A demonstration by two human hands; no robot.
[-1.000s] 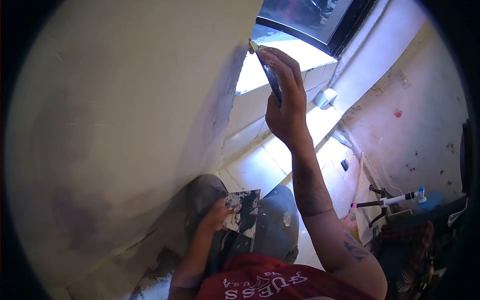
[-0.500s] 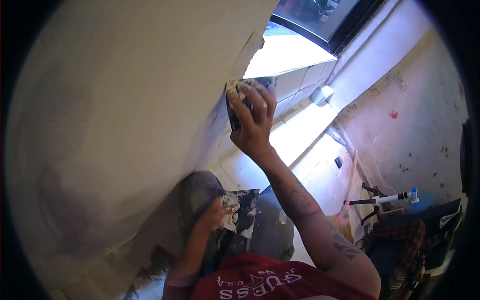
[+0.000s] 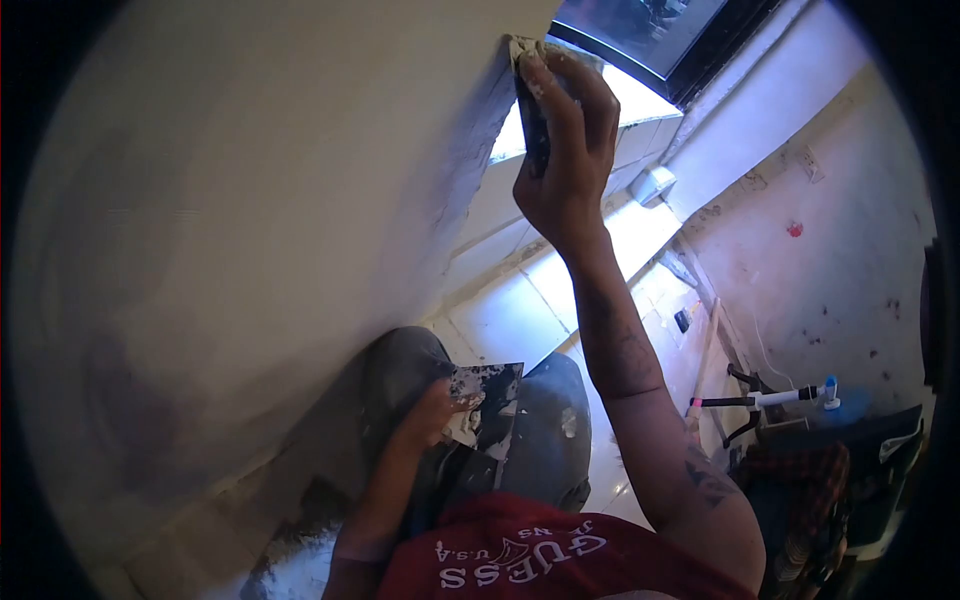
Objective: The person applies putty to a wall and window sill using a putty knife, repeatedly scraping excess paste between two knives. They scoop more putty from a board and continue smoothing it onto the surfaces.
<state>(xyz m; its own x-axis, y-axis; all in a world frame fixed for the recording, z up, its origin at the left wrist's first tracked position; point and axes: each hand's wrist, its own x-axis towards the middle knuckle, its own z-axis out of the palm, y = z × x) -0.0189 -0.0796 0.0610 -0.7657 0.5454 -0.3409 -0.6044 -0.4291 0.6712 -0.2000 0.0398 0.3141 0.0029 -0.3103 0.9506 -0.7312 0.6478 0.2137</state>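
Observation:
My right hand [image 3: 572,165] is raised at the wall's edge beside the window. Its fingers are closed around a dark, putty-smeared scraper [image 3: 534,125], whose edge lies against or very near the pale wall [image 3: 290,200]; exact contact cannot be told. White putty coats my fingertips. Low over my knees, my left hand [image 3: 428,414] grips a flat square putty blade [image 3: 494,392], dark with patches of white putty. The handle of that blade is hidden by my hand.
A dark-framed window [image 3: 690,50] is at the upper right, above a tiled ledge [image 3: 500,310]. On the right stand a white-and-black tubular stand [image 3: 770,398] and a chair with checked cloth [image 3: 800,470]. A white-stained patch [image 3: 295,560] lies at lower left.
My right hand has moved up along the wall's edge with the scraper, toward the window frame. My left hand and its putty blade have barely shifted.

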